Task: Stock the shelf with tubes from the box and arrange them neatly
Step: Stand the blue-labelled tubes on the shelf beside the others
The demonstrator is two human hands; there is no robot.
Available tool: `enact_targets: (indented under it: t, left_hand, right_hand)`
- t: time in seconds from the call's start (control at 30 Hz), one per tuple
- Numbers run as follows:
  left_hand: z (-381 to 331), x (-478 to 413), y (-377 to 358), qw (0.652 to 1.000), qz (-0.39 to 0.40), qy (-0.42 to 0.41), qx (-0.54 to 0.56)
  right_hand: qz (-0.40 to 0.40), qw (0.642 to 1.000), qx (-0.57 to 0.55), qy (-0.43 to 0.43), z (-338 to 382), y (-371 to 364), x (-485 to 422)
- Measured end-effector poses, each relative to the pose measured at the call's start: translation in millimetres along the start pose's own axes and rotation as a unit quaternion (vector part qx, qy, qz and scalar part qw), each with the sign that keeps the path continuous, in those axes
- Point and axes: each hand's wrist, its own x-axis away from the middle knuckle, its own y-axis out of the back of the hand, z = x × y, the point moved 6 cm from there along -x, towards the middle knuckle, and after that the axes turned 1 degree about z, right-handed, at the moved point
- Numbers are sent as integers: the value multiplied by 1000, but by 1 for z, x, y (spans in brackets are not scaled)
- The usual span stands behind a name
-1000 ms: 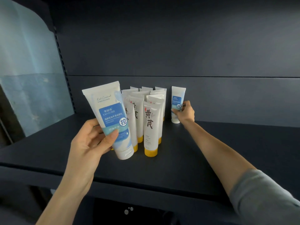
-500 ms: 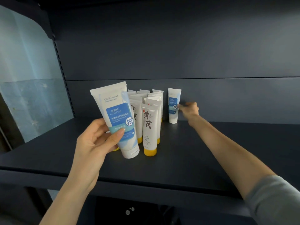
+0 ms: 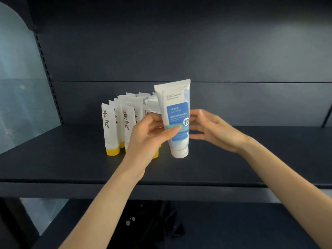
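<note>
The yellow-capped tubes [image 3: 125, 123] stand closely grouped in rows on the shelf [image 3: 251, 159]. Just right of them, the blue-labelled tube [image 3: 177, 114], upright in the left hand [image 3: 149, 139], and the right hand [image 3: 213, 130] block the way; farther right the shelf lies open. Left of them a narrower open strip reaches the slotted upright [image 3: 47, 74]. The back panel [image 3: 179, 56] closes behind.

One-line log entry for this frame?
left hand: grips white blue-label plastic tube | right hand: fingers extended beside it | yellow-capped white tubes: upright on dark shelf

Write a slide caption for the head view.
Left hand holds a blue-label tube beside yellow-capped tubes on the shelf; open right hand nearby.
</note>
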Motion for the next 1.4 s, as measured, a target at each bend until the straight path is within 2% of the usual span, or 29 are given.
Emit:
enact_targets:
  t: [0.17, 0.43, 0.6, 0.7, 0.8, 0.87, 0.97, 1.07, 1.23, 1.4]
  left_hand:
    - [8, 2, -21, 1000, 27, -2, 7]
    - [20, 3, -41, 998, 55, 5, 12]
    - [18, 1, -42, 997, 59, -26, -40]
    - [16, 5, -31, 991, 55, -55, -113]
    - [18, 11, -10, 965, 21, -86, -248]
    - [22, 17, 2, 939, 36, -88, -332]
    - [32, 26, 17, 885, 88, -69, -453]
    - [41, 34, 34, 826, 98, -36, -554]
    - [45, 43, 56, 781, 84, 2, -619]
    - [47, 45, 74, 765, 76, 36, -638]
  right_hand:
    - [-1, 996, 88, -9, -13, -16, 36]
    - [-69, 996, 52, 36, -11, -10, 56]
    - [-87, 993, 74, 40, -15, -4, 54]
    - [-78, 994, 74, 32, -21, 0, 48]
    - [-98, 993, 60, 20, -26, 14, 33]
    - [-127, 991, 47, 6, -32, 31, 17]
    - [-174, 984, 39, -23, -48, 58, -14]
    - [-218, 973, 61, -53, -68, 81, -46]
    - [-278, 941, 148, -127, -102, 107, -90]
    - [-317, 915, 210, -133, -115, 114, -112]
